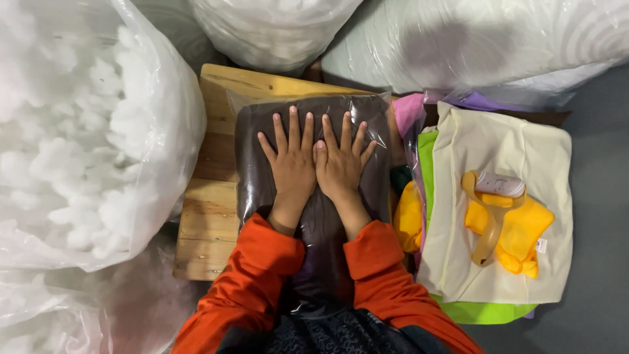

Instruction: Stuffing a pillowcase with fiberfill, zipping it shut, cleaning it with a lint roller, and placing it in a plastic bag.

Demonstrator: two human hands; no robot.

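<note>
A dark brown folded cloth sealed in a clear plastic bag (314, 177) lies lengthwise on a pale wooden plank table (209, 216), its far end near the table's far edge and its near end running under the person's body. Both hands lie flat on top of it, side by side with thumbs almost touching: the left hand (291, 164) and the right hand (341, 164) are fully open, fingers spread and pointing away, palms pressed down on the plastic, gripping nothing. Orange sleeves (262, 269) cover both forearms to the wrists. To the left of the table stands a large clear plastic sack of white fluffy stuffing (78, 137), touching the table's left edge. At the far side more white filled plastic sacks (275, 26) crowd against the table. To the right, just beside the bagged cloth, sits a stack of folded fabrics in pink, purple, green and yellow, topped by a cream cloth (498, 151). On that cream cloth rest a small yellow fabric piece (524, 236) and a yellow-handled tape dispenser (491, 196), on the grey floor (599, 196).
</note>
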